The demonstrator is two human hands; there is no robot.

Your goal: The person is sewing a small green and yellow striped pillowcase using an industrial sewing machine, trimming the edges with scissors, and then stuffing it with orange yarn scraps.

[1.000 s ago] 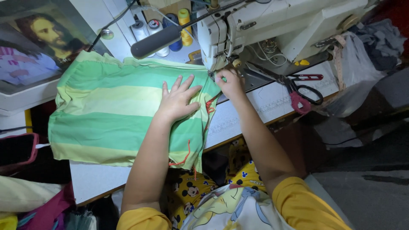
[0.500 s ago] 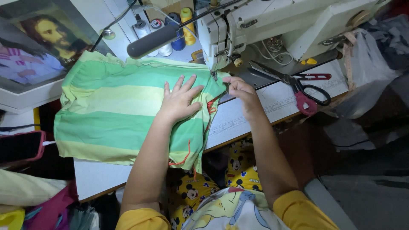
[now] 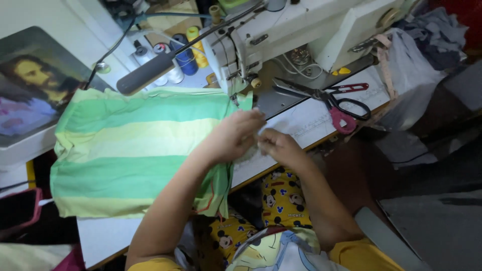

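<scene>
From the head camera we look down on a white sewing machine (image 3: 301, 30) standing at the far side of the tabletop (image 3: 306, 123), and we take it as our landmark. Spread to the left of the machine lies a green-and-yellow striped cloth (image 3: 135, 150), its right edge reaching under the machine's needle end and hanging over the near edge of the tabletop. Our left hand (image 3: 233, 135) rests on that right edge, just in front of the machine, fingers curled and pinching the fabric. Our right hand (image 3: 278, 145) sits just beside it, touching the same edge, fingers bent together; whether it grips cloth or only presses it we cannot tell. To the right of the machine's base lie scissors (image 3: 334, 100) with red-and-black handles. Behind the machine's left end stand thread spools (image 3: 175, 55), and a long grey lamp bar (image 3: 150, 73) slants above the cloth.
</scene>
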